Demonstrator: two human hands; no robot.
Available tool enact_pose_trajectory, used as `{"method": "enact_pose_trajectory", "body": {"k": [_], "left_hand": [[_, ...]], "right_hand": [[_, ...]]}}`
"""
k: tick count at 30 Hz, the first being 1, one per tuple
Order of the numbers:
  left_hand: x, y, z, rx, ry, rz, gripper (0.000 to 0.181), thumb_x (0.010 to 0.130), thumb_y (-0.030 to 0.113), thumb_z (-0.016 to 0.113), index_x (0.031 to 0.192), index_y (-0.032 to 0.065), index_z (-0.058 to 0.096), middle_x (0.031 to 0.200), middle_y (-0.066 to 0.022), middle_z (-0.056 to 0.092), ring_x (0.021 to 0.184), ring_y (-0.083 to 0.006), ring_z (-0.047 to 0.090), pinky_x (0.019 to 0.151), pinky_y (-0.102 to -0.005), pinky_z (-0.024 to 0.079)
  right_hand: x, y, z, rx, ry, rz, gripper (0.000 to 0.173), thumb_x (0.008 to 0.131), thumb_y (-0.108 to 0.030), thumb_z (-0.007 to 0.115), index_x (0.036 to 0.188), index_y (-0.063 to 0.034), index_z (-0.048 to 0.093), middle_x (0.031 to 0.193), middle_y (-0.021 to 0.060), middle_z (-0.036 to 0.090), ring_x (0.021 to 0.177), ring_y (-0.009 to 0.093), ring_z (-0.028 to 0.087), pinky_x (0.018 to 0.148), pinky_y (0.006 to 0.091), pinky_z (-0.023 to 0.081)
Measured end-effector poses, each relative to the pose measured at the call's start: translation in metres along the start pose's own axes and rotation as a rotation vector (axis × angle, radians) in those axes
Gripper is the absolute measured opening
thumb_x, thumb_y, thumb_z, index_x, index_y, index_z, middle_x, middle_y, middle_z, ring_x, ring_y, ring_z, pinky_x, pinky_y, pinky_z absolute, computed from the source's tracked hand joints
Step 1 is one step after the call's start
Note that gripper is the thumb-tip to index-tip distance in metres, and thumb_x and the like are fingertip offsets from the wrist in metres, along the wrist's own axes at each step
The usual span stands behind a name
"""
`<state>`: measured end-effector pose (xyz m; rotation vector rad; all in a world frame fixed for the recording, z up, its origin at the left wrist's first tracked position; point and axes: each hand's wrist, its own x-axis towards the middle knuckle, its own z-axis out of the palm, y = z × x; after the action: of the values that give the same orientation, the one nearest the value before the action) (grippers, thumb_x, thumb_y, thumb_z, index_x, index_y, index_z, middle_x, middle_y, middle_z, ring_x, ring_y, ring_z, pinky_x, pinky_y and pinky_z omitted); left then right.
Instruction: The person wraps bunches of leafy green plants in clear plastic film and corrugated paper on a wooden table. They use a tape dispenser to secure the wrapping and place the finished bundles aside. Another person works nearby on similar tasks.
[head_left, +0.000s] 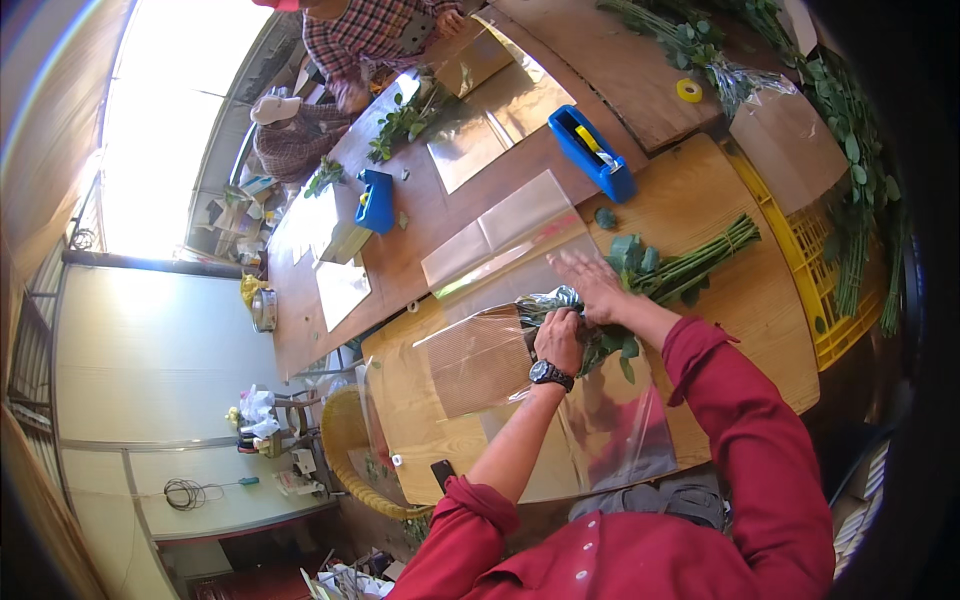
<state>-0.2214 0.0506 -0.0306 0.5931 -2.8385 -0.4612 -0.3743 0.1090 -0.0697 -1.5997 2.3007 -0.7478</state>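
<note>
A bunch of flowers lies across the wooden table (757, 322), its head end inside a corrugated cardboard sleeve (476, 367) covered with clear film. My left hand (559, 343), wearing a black wristwatch (550, 374), grips the gathered film at the sleeve's neck. Just beside it my right hand (589, 286) is held over the bunch, fingers extended and slightly apart; whether it touches the film is hard to tell. Green leaves (616, 343) spill out under my right wrist. Green stems (701, 259) reach to the right past my forearm. The sleeve hides the blooms.
Folded clear film (510, 229) and a film sheet (615, 435) lie around the bunch. Blue tape dispensers (592, 154) (375, 201) stand beyond. A phone (442, 472) sits at the near edge. Wrapped bunches (787, 142) rest by a yellow crate (810, 270). People (360, 37) work opposite.
</note>
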Motion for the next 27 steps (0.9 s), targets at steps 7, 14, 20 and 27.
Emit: {"method": "enact_pose_trajectory", "body": {"k": [7, 14, 20, 27], "left_hand": [[0.001, 0.008, -0.006, -0.153, 0.03, -0.373, 0.03, 0.08, 0.008, 0.076, 0.108, 0.0078, 0.063, 0.114, -0.012, 0.062, 0.1, -0.0316, 0.066, 0.085, -0.0445, 0.054], [-0.002, -0.014, 0.007, 0.046, -0.024, -0.052, 0.047, 0.087, 0.006, 0.061, 0.133, -0.001, 0.06, 0.135, -0.0162, 0.061, 0.112, -0.0352, 0.061, 0.096, -0.0439, 0.051], [-0.005, -0.015, 0.02, 0.145, 0.004, -0.052, 0.036, 0.091, 0.01, 0.055, 0.124, -0.0014, 0.062, 0.124, -0.015, 0.064, 0.11, -0.0337, 0.058, 0.098, -0.0415, 0.048], [-0.001, 0.01, -0.004, 0.254, -0.114, -0.079, 0.04, 0.089, 0.015, 0.054, 0.124, 0.0018, 0.066, 0.132, -0.0108, 0.062, 0.117, -0.0287, 0.054, 0.101, -0.0404, 0.044]], "right_hand": [[-0.023, -0.007, -0.008, 0.117, -0.077, 0.023, 0.087, 0.079, -0.016, 0.076, 0.158, -0.016, 0.039, 0.099, 0.0182, 0.072, 0.093, 0.037, 0.071, 0.082, 0.0462, 0.055], [-0.06, -0.008, 0.005, -0.024, 0.264, -0.361, 0.062, 0.087, -0.011, 0.059, 0.145, 0.0084, 0.047, 0.128, 0.025, 0.065, 0.123, 0.036, 0.062, 0.113, 0.0473, 0.044], [-0.069, -0.022, -0.018, -0.154, 0.094, -0.42, 0.062, 0.088, -0.014, 0.059, 0.143, 0.0115, 0.047, 0.144, 0.0279, 0.055, 0.136, 0.04, 0.053, 0.121, 0.0552, 0.033], [-0.064, -0.011, 0.014, -0.14, 0.372, -0.417, 0.05, 0.091, -0.012, 0.054, 0.136, 0.0089, 0.058, 0.124, 0.0243, 0.069, 0.119, 0.037, 0.066, 0.117, 0.0539, 0.041]]}}
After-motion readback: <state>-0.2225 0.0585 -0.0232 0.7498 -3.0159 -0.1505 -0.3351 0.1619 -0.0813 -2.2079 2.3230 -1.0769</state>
